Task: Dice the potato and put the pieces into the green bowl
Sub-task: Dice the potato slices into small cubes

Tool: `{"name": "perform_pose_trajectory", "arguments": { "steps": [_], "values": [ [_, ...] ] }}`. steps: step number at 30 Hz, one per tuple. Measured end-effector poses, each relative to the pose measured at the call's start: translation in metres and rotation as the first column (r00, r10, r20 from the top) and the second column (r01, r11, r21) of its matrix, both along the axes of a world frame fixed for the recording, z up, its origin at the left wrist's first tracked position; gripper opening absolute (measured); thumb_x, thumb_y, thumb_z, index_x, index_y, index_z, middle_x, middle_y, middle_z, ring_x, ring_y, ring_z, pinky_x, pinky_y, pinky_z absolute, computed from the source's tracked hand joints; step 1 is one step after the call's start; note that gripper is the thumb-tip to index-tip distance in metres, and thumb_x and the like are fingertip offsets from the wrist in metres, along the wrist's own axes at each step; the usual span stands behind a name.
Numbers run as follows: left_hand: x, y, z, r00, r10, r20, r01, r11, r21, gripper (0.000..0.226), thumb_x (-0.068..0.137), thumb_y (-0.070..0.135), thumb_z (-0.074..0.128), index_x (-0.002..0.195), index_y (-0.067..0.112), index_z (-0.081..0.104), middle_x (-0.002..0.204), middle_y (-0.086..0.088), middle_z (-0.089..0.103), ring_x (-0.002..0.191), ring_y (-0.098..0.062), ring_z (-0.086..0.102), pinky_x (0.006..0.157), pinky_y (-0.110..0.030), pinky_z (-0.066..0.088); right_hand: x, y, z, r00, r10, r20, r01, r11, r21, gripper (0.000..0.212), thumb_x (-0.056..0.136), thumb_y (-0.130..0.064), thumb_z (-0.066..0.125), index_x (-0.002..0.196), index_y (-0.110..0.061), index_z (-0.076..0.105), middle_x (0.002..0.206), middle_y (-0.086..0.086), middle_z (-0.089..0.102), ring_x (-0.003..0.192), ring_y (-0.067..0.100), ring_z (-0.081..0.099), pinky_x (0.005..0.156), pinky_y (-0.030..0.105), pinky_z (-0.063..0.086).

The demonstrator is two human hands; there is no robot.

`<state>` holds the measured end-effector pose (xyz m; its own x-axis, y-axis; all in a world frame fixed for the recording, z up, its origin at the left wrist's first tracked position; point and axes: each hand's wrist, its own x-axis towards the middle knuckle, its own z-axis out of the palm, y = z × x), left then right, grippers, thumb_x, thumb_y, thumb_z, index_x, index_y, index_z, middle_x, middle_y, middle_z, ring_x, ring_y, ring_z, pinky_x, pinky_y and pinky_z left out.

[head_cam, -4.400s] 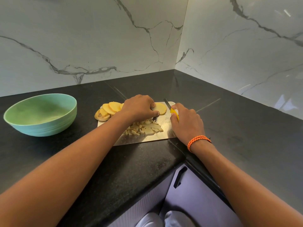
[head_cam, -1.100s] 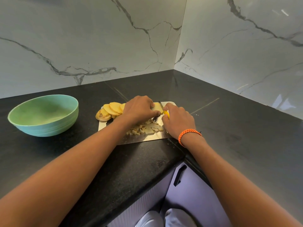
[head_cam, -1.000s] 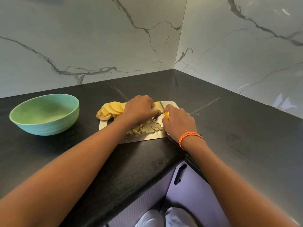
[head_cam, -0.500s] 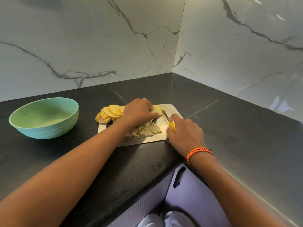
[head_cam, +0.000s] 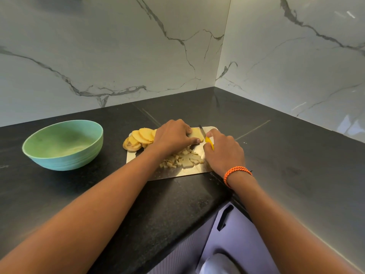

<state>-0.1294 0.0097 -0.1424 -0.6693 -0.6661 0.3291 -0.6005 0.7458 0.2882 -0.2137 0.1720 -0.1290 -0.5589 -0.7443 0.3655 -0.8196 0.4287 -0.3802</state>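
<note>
- A metal cutting board [head_cam: 173,175] lies on the black desk [head_cam: 98,194], close to the front edge, near the inner corner of the desk.
- The left hand [head_cam: 171,136] rests on a potato slice [head_cam: 196,134] at the far part of the board. Its fingers are curled downward and the thumb lies beside the near edge of the slice, so the hand holds the slice in place.
- The right hand [head_cam: 224,153] grips a knife with a yellow handle [head_cam: 209,143]; the fingers are curled round the handle and most of it is hidden by them.
- The knife blade [head_cam: 201,130] points away from the person and stands at the right edge of the held slice, touching it.
- A fan of round potato slices [head_cam: 141,136] lies at the far left corner of the board, partly over its edge, just beside the left hand.
- A heap of small diced pieces [head_cam: 181,160] lies in the middle of the board, between the two wrists, near the knife hand.
- The green bowl [head_cam: 63,144] stands upright on the desk, well apart from the board, to the left. I cannot tell if any pieces are inside it; the inner side looks pale and smooth.
- An orange braided band [head_cam: 236,173] goes around the right wrist.
- White marble wall panels [head_cam: 118,56] with grey veins stand behind the desk and meet in a corner.
- Below the desk edge there is a pale cabinet door with a dark handle [head_cam: 224,217].
</note>
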Motion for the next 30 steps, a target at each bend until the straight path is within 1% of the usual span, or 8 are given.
{"name": "perform_pose_trajectory", "arguments": {
  "steps": [5, 10, 15, 18, 20, 22, 26, 30],
  "values": [
    [0.0, 0.002, -0.001, 1.0, 0.0, -0.012, 0.0, 1.0, 0.004, 0.06, 0.087, 0.072, 0.069, 0.123, 0.026, 0.078, 0.135, 0.017, 0.069, 0.103, -0.01, 0.067, 0.075, -0.03, 0.055, -0.003, -0.003, -0.002, 1.0, 0.024, 0.001, -0.024, 1.0, 0.012, 0.035, 0.101, -0.029, 0.049, 0.135, -0.03, 0.057, 0.103, 0.009, 0.07, 0.079, 0.023, 0.048, 0.068, 0.033, 0.038],
    [0.001, 0.001, -0.001, 1.0, -0.004, -0.004, 0.004, 1.0, -0.006, 0.055, 0.087, 0.07, 0.07, 0.111, 0.022, 0.082, 0.133, 0.016, 0.07, 0.101, -0.011, 0.067, 0.075, -0.032, 0.057, 0.003, -0.007, 0.001, 0.999, 0.023, -0.026, -0.021, 0.997, 0.069, 0.032, 0.101, -0.028, 0.047, 0.13, -0.025, 0.058, 0.108, 0.01, 0.068, 0.092, 0.031, 0.06, 0.072, 0.037, 0.041],
    [-0.001, 0.001, -0.002, 1.0, 0.022, -0.012, -0.022, 1.0, -0.004, 0.059, 0.086, 0.071, 0.07, 0.123, 0.026, 0.078, 0.122, 0.012, 0.074, 0.099, -0.012, 0.067, 0.071, -0.03, 0.055, 0.007, -0.006, 0.006, 0.999, 0.032, -0.008, -0.031, 0.994, 0.101, 0.028, 0.1, -0.026, 0.047, 0.126, -0.022, 0.059, 0.105, 0.01, 0.068, 0.091, 0.031, 0.06, 0.072, 0.038, 0.043],
    [-0.003, 0.002, -0.004, 1.0, 0.025, 0.009, -0.025, 1.0, -0.005, 0.059, 0.087, 0.071, 0.068, 0.125, 0.027, 0.077, 0.121, 0.012, 0.075, 0.1, -0.012, 0.068, 0.075, -0.032, 0.058, 0.012, 0.005, 0.004, 1.0, 0.026, -0.001, -0.025, 0.994, 0.111, 0.03, 0.099, -0.028, 0.046, 0.127, -0.025, 0.057, 0.103, 0.01, 0.067, 0.093, 0.033, 0.062, 0.073, 0.039, 0.045],
    [-0.004, 0.002, -0.004, 0.999, 0.03, 0.014, -0.03, 1.0, 0.001, 0.059, 0.087, 0.071, 0.068, 0.125, 0.026, 0.077, 0.12, 0.012, 0.076, 0.099, -0.011, 0.068, 0.077, -0.034, 0.06, 0.013, 0.016, 0.001, 1.0, 0.03, -0.006, -0.029, 0.993, 0.118, 0.031, 0.099, -0.029, 0.046, 0.128, -0.026, 0.055, 0.1, 0.008, 0.066, 0.086, 0.031, 0.058, 0.07, 0.039, 0.044],
    [-0.004, 0.002, -0.002, 0.999, 0.034, 0.016, -0.034, 0.999, 0.005, 0.056, 0.089, 0.07, 0.068, 0.121, 0.025, 0.078, 0.117, 0.011, 0.077, 0.097, -0.011, 0.068, 0.076, -0.034, 0.061, 0.013, 0.026, 0.001, 0.999, 0.03, -0.019, -0.027, 0.991, 0.128, 0.031, 0.1, -0.032, 0.045, 0.129, -0.028, 0.054, 0.094, 0.005, 0.063, 0.079, 0.027, 0.053, 0.067, 0.037, 0.042],
    [-0.009, 0.006, -0.001, 0.998, 0.05, 0.036, -0.049, 0.998, -0.033, 0.051, 0.091, 0.068, 0.067, 0.104, 0.02, 0.08, 0.106, 0.004, 0.078, 0.094, -0.015, 0.07, 0.074, -0.035, 0.06, 0.015, 0.037, -0.001, 0.998, 0.022, -0.052, -0.015, 0.991, 0.131, 0.031, 0.101, -0.033, 0.043, 0.13, -0.027, 0.052, 0.09, 0.005, 0.06, 0.081, 0.029, 0.059, 0.067, 0.037, 0.045],
    [-0.01, 0.006, -0.001, 0.998, 0.046, 0.049, -0.045, 0.998, -0.033, 0.043, 0.092, 0.065, 0.068, 0.094, 0.023, 0.076, 0.109, 0.003, 0.078, 0.091, -0.012, 0.068, 0.068, -0.027, 0.053, 0.014, 0.042, -0.002, 0.999, 0.007, -0.036, -0.002, 0.992, 0.123, 0.036, 0.102, -0.032, 0.043, 0.137, -0.026, 0.05, 0.086, 0.001, 0.054, 0.077, 0.023, 0.054, 0.067, 0.035, 0.048]
  ]
}}
